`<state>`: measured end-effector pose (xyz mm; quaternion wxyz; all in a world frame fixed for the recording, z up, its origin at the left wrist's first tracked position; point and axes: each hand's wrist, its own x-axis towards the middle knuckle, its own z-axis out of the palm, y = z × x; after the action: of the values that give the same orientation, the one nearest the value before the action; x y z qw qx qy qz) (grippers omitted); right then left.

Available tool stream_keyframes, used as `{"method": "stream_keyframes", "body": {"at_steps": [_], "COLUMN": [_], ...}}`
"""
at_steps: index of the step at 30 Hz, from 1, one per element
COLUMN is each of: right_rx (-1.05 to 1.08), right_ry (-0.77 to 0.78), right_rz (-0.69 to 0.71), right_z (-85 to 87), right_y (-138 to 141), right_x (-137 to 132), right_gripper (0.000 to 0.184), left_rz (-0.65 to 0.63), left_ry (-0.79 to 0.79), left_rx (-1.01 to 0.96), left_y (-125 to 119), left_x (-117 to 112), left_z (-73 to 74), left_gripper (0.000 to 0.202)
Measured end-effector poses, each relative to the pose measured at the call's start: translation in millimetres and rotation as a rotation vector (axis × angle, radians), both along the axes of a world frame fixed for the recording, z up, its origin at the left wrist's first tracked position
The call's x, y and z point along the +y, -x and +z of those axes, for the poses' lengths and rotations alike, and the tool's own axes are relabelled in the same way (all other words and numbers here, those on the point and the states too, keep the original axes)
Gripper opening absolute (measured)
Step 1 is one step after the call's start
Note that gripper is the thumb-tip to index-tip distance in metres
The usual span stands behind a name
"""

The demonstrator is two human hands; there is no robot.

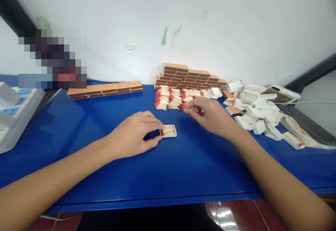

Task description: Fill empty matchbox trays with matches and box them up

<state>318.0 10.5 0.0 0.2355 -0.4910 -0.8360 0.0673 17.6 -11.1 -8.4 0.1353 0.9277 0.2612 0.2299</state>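
Observation:
On the blue table (105, 175) my left hand (133, 134) grips the left end of a small white matchbox tray (169, 131) partly filled with red-tipped matches. My right hand (210, 115) reaches to the near edge of a heap of loose red-tipped matches (173, 98), its fingertips pinched on a few of them.
Stacked brown matchboxes (189, 77) stand by the wall behind the heap. A row of brown matchboxes (105, 89) lies at the back left. Several empty white trays (252, 112) are piled at the right, with a phone (280, 96) beyond. A white power strip (15, 112) sits at the left.

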Motion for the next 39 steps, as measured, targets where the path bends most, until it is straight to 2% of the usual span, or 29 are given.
{"method": "stream_keyframes", "body": {"at_steps": [5, 17, 27, 39], "right_rx": [-0.082, -0.082, -0.127, -0.144], "right_ry": [0.042, 0.051, 0.129, 0.126], "right_rz": [-0.033, -0.010, -0.039, -0.044], "right_z": [-6.0, -10.4, -12.0, -11.8], "right_y": [-17.7, -14.2, -14.3, -15.5], "right_x": [10.8, 13.2, 15.0, 11.6], "right_gripper": [0.018, 0.015, 0.019, 0.016], "left_rz": [-0.013, -0.013, 0.102, 0.110], "left_ry": [-0.015, 0.003, 0.038, 0.057], "left_rx": [-0.012, 0.002, 0.073, 0.098], "left_y": [0.5, 1.0, 3.2, 2.7], "left_x": [-0.2, -0.8, -3.3, -3.1], "left_z": [-0.6, 1.2, -0.8, -0.8], "left_gripper": [0.019, 0.019, 0.049, 0.055]}}
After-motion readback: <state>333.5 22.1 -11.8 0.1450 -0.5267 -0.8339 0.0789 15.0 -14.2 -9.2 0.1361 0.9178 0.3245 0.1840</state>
